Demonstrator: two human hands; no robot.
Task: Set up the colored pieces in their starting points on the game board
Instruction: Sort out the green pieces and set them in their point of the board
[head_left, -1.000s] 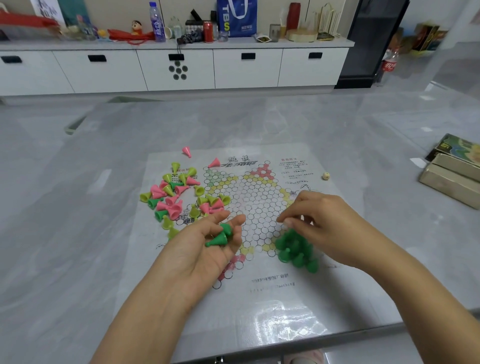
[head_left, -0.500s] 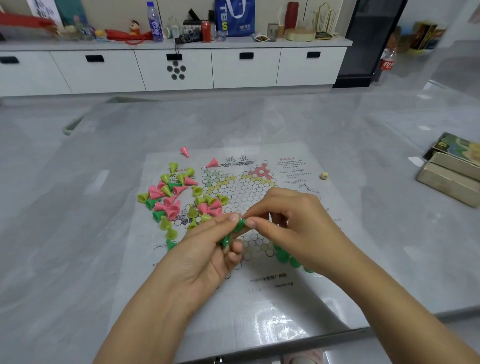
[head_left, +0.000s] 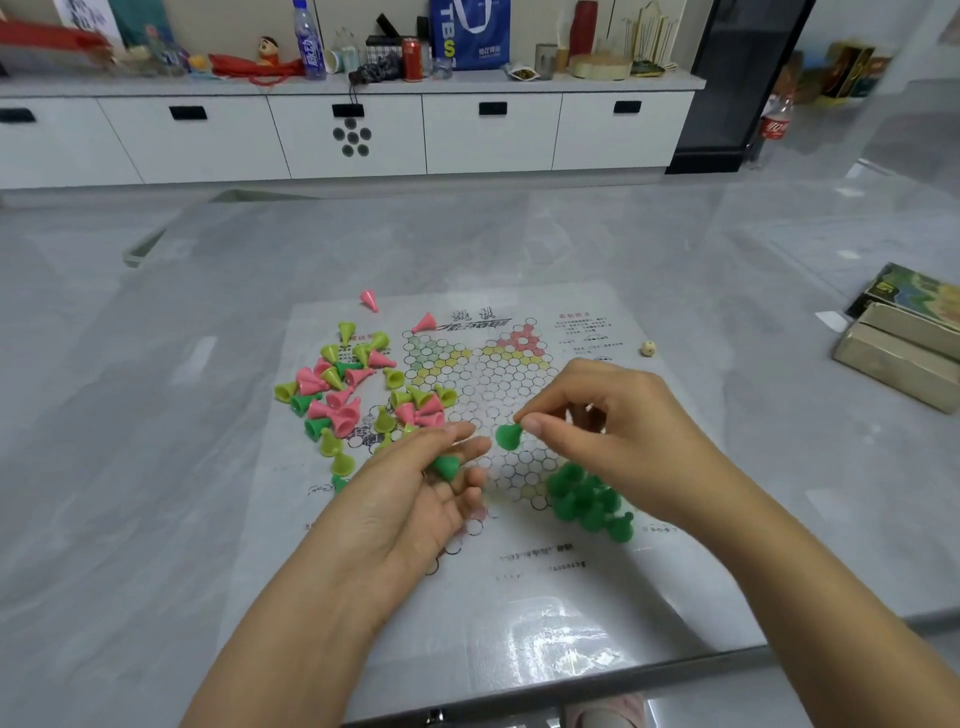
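A paper game board (head_left: 519, 582) printed with a star of circles lies on the grey table. My right hand (head_left: 613, 415) pinches a dark green cone piece (head_left: 507, 435) above the board's middle. My left hand (head_left: 415, 499), palm up, holds another dark green piece (head_left: 447, 466) in its curled fingers. Several dark green pieces (head_left: 587, 501) stand together on the board's lower right point. A loose heap of pink, yellow-green and dark green pieces (head_left: 358, 395) lies on the board's left side.
A small die (head_left: 648, 348) sits right of the board. Flat boxes (head_left: 904, 338) lie at the table's right edge. The table's near edge (head_left: 571, 691) runs just below the board. White cabinets (head_left: 353, 135) with clutter on top stand behind.
My right hand reached over to my left hand, took a green piece from it and has drawn back to the right with it. One green piece stays in my left hand.
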